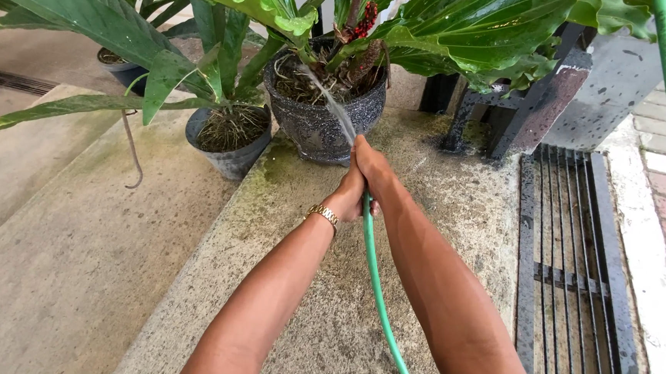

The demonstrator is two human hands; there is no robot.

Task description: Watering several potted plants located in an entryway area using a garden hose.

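A green hose [379, 290] runs up from the lower edge between both forearms and ends inside the two hands. The left hand [345, 198], with a gold bracelet [322, 213] at its wrist, and the right hand [370, 166] are clamped together around the hose end, fingers closed over it. Water [330, 102] jets from the fingertips into the speckled grey pot [317, 124] just beyond, a smaller pot [228, 146] beside it to the left

Ahead: the speckled pot [321, 121] and the small grey pot [230, 138] stand side by side, blocking the way forward.
Above: broad green leaves [466, 33] overhang both pots.
Right: dark metal stand [522, 114], then the drain grate [575, 263].
Left: bare concrete floor [75, 248], open.
Between the arms: green hose [379, 290] runs back.
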